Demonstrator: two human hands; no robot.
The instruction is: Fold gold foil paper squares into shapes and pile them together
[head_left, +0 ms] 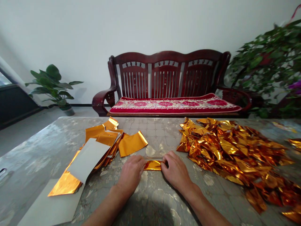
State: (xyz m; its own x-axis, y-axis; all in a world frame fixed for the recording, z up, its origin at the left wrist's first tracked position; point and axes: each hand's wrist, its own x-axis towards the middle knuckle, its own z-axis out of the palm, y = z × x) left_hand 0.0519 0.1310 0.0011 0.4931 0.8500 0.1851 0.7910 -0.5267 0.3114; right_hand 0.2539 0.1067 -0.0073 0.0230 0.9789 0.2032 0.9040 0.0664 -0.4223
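A narrow folded strip of gold foil paper (152, 165) lies on the patterned table (150, 201) in front of me. My left hand (131, 174) presses on its left end and my right hand (175, 171) presses on its right end, fingers curled over the strip. To the left lies a loose stack of flat gold foil sheets (105, 141), some turned white side up (88, 158). To the right spreads a large heap of folded gold foil pieces (235, 150).
A dark red wooden bench (169, 81) with a red patterned cushion stands behind the table. A potted plant (53, 86) sits on the floor at the back left and a leafy plant (270, 66) at the right.
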